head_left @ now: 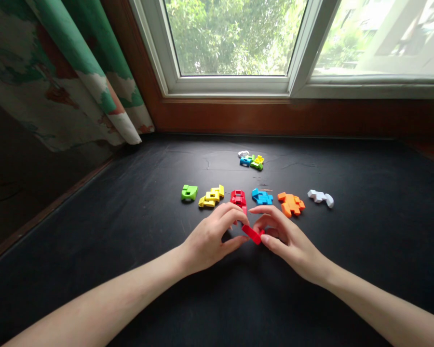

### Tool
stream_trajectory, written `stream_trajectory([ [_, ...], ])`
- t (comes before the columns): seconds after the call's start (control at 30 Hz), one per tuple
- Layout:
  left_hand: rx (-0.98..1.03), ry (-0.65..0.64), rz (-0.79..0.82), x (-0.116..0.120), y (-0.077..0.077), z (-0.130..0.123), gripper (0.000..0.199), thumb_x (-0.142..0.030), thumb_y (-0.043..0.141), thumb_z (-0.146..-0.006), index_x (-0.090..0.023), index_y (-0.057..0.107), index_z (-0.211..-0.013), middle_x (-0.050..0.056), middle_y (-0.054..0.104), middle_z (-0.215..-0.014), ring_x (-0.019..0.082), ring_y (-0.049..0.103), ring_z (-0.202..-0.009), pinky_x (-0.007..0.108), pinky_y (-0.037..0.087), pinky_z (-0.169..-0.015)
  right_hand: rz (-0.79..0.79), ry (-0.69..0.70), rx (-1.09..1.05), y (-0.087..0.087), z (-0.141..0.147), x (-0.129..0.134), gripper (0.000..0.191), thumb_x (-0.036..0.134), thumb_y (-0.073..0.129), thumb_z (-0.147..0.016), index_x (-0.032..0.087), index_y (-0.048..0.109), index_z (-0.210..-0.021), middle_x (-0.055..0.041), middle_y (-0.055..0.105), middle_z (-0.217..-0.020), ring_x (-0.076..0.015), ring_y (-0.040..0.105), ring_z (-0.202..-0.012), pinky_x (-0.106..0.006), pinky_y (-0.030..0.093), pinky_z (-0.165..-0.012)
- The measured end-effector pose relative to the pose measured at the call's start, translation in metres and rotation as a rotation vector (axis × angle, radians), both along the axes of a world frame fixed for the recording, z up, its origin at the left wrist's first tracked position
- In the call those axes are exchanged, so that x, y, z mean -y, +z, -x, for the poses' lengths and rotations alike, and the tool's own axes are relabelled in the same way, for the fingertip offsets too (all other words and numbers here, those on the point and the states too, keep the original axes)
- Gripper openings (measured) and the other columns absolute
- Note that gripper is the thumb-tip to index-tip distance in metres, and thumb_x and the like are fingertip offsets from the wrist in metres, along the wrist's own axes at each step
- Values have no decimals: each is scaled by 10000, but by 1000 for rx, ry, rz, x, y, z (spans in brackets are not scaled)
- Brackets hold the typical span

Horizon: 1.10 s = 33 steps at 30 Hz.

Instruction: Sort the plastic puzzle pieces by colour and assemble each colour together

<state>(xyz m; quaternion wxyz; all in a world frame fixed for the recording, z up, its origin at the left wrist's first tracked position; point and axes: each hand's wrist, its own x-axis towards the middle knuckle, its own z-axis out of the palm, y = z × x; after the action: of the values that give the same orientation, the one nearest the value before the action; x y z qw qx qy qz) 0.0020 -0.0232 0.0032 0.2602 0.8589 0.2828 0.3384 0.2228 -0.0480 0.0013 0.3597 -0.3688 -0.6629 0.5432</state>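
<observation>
Between my two hands is a red piece [252, 234], tilted above the dark surface. My left hand [213, 236] has its thumb and fingertips at the piece's left end. The right end is pinched by the thumb and fingers of my right hand [287, 239]. Just beyond my left fingers lies a group of red pieces [237, 197], partly hidden by them. A blue piece [262, 196] and an orange piece [291, 204] lie beyond my right hand. To the left are a yellow piece [211, 196] and a green piece [189, 193].
A white piece [321, 198] lies at the right end of the row. Farther back sits a small cluster of white, blue, green and yellow pieces [251, 160]. A window [227, 86] rises behind the black tabletop [148, 299], with a patterned curtain [94, 86] at the left.
</observation>
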Motion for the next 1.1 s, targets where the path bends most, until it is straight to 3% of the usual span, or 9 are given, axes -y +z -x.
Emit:
stream_trajectory([
  [0.17, -5, -22, -41, 0, 1, -1, 84, -191, 642, -916, -166, 598, -983, 72, 627, -1009, 182, 607, -955, 280, 512, -835, -5, -13, 24, -1, 0, 0, 280, 272, 529, -969, 268, 498, -1247, -8, 584, -968, -162, 568, -901, -260, 475, -792],
  [0.57, -3, 90, -38, 1, 2, 1, 95, -201, 681, -886, -152, 602, -904, 66, 653, -929, 181, 615, -856, 279, 514, -749, -79, -78, 130, -1, 2, 1, 297, 258, 588, -931, 242, 518, -1219, -46, 583, -1123, -169, 594, -903, -282, 523, -760],
  [0.8, -26, 113, -39, 1, 3, 1, 124, -246, 687, -887, -158, 600, -875, 52, 657, -888, 167, 614, -798, 262, 510, -699, -118, -138, 152, -2, 3, 1, 171, 248, 595, -920, 225, 575, -1088, -47, 617, -1065, -179, 615, -907, -287, 542, -763],
  [1.1, -44, 100, -19, 0, 0, 2, 281, -399, 716, -847, -153, 580, -835, 43, 661, -842, 156, 605, -729, 259, 510, -664, -109, -156, 173, 0, 3, 0, 211, 338, 607, -935, 221, 630, -1109, -49, 669, -1065, -176, 641, -855, -292, 554, -748],
])
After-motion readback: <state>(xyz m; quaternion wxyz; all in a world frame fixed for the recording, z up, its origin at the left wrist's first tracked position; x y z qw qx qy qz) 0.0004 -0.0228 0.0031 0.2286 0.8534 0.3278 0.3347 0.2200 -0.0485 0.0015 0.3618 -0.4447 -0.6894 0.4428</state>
